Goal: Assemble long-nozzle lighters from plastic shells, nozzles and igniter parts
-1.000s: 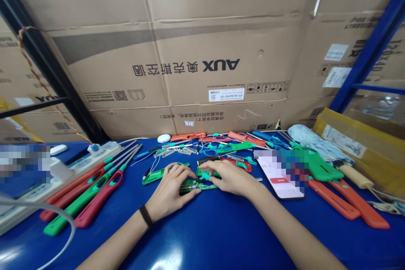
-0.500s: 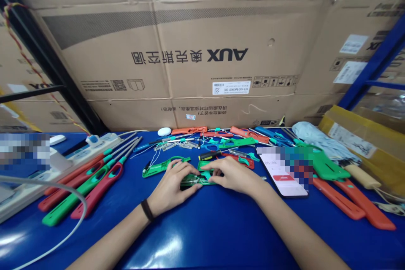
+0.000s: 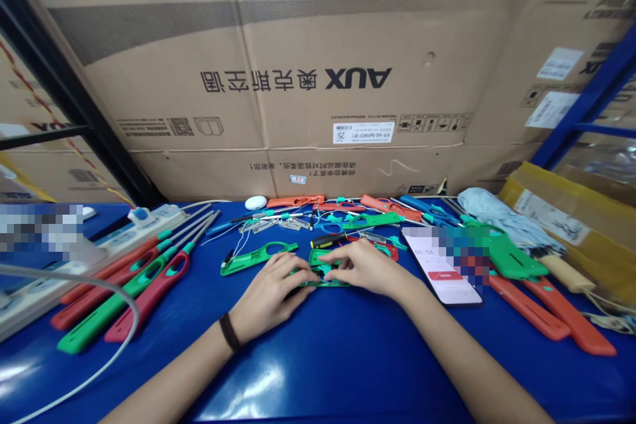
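My left hand (image 3: 271,293) and my right hand (image 3: 365,266) meet over a green lighter shell (image 3: 318,276) lying flat on the blue table (image 3: 328,358). Both hands have their fingers curled down onto it, pressing and holding it with small parts inside. The left wrist wears a dark band. Another green shell half (image 3: 253,256) lies just behind my left hand. A black-handled screwdriver (image 3: 328,239) lies behind the right hand.
Finished long lighters, red and green (image 3: 124,288), lie at the left beside a white power strip (image 3: 149,218). A phone (image 3: 442,268) lies right of my hand, with more green and orange shells (image 3: 541,305), a folded umbrella (image 3: 511,232) and large cardboard boxes (image 3: 318,79) behind.
The view has tipped and shifted slightly. My fingers have shifted a little on the green shell; both hands stay on it at the same spot.
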Motion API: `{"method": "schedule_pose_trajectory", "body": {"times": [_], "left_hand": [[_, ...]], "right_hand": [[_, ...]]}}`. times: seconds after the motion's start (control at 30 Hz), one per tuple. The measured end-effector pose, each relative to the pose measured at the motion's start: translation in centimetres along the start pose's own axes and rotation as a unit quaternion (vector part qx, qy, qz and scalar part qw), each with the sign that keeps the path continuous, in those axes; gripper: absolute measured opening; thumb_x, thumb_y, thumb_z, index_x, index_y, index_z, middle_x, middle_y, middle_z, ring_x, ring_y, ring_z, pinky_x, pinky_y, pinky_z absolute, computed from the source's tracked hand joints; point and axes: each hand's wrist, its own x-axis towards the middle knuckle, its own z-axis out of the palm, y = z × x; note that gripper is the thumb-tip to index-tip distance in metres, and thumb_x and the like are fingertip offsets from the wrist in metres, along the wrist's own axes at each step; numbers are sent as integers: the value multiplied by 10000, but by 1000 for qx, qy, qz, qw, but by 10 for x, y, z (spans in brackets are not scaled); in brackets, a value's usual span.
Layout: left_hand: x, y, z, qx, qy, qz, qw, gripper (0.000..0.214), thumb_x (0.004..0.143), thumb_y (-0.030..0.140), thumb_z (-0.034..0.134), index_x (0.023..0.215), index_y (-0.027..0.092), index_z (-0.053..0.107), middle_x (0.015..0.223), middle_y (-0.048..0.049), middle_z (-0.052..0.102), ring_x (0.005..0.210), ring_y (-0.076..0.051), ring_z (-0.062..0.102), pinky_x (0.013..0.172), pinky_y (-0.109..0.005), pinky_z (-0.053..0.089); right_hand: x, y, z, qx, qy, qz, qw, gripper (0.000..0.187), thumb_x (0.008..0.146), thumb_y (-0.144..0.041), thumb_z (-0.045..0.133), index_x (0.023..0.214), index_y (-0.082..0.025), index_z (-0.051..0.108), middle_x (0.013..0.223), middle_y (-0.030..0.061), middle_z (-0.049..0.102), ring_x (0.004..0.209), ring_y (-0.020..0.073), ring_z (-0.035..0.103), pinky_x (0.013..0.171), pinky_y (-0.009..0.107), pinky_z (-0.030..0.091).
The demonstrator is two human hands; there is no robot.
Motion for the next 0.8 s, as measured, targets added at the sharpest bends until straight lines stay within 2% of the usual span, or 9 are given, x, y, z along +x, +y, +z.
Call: {"method": "schedule_pose_trajectory", "body": {"times": [0.27,0.5,0.8], "left_hand": [[0,1,-1,16,1,15,1000,149,919,210,506,977,240,639,958,-18,610,912,-167,551,910,-359,384],[0,1,-1,14,4,22,1000,143,919,202,505,951,226,643,947,-26,603,904,-166,550,894,-361,397],[-3,2,2,44,-5,38,998,173,926,180,471,1011,198,621,994,-62,596,912,-189,544,821,-347,456]], "right_hand": [[0,-2,3,30,0,-22,999,297,810,-214,623,1101,-246,674,841,22,741,694,154,671,606,216,467],[0,-5,5,44,7,-39,998,380,808,-192,621,1181,-267,625,895,26,740,709,157,673,613,220,471],[1,-5,5,42,3,-35,998,359,802,-183,622,1156,-237,645,903,37,740,713,158,677,623,217,481]]}}
